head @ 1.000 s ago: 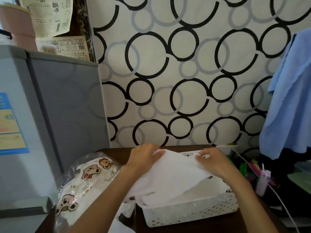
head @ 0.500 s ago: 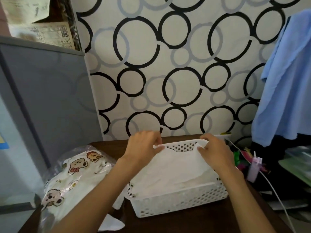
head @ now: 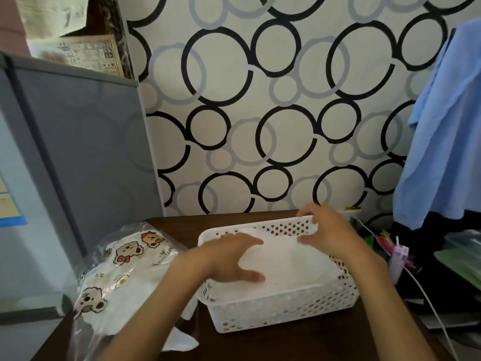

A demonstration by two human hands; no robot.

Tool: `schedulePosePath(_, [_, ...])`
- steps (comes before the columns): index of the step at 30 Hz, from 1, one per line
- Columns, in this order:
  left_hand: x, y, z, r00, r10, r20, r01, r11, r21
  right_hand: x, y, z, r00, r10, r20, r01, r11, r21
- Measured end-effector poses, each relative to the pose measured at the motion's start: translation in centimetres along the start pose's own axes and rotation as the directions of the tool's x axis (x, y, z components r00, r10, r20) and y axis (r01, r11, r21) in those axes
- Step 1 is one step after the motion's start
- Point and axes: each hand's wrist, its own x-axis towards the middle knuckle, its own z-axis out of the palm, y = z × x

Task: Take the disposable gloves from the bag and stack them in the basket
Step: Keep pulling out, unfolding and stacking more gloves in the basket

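Left hand [head: 231, 259] grip: released, fingers straight and spread, palm down, pressing flat on the gloves [head: 294, 264] inside the basket [head: 281, 308]. Right hand [head: 329, 234] grip: fingers loosely bent at the basket's far right rim, thumb toward the gloves; can't tell whether it pinches a glove edge or only touches the rim.

Near edge: both forearms come in from the bottom over the dark brown desk [head: 286, 342]. A loose white sheet [head: 179, 340] lies on the desk under the left forearm, just left of the basket's front corner.

Basket is white perforated plastic, upright on the desk, centre-right. Gloves sit in it as a translucent white pile, filling most of the inside, top near rim height.

Bag [head: 119, 277]: clear plastic with cartoon bear print, lying on the desk's left side, just beside the basket, bulging with white contents.

Right of the basket: a white cable [head: 426, 298] and small coloured clutter [head: 385, 243], too blurred to identify.

Further back: grey cabinet [head: 86, 157] at left with newspaper [head: 80, 53] on top, blue cloth [head: 447, 131] hanging at right, wall [head: 260, 100] with black and grey ring pattern behind the desk.
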Motion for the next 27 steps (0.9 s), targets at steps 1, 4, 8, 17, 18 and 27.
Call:
schedulePosePath(1, [0.4, -0.1, 1.0, 0.997, -0.031, 0.065, 0.028, 0.999, 0.046, -0.1, -0.1, 0.2, 0.986, -0.002, 0.164, 0.001, 1.000, 0.002])
schedulePosePath(4, [1.6, -1.1, 2.6, 0.992, -0.086, 0.088, 0.077, 0.992, 0.100, 0.4, 0.6, 2.0, 0.867, 0.111, 0.487, 0.007, 0.972, -0.234])
schedulePosePath(8, [1.8, -1.7, 2.8, 0.998, -0.056, 0.025, 0.054, 0.997, 0.060, 1.0, 1.7, 3.6, 0.853, 0.156, 0.498, 0.005, 0.952, -0.307])
schedulePosePath(17, [-8.2, -7.5, -1.2, 0.922, -0.234, -0.308, 0.119, 0.930, -0.349, -1.1, -2.9, 0.3, 0.969, -0.046, 0.242, 0.089, 0.981, -0.171])
schedulePosePath(18, [-9.1, -9.0, -1.2, 0.928, -0.276, -0.250, 0.185, 0.924, -0.336, -1.9, -4.1, 0.2, 0.976, -0.100, 0.192, 0.128, 0.982, -0.137])
schedulePosePath(27, [-11.7, -14.0, -0.7, 0.919, -0.389, 0.054, 0.370, 0.811, -0.452, -7.6, -16.7, 8.4, 0.809, -0.553, 0.200, 0.578, 0.810, -0.100])
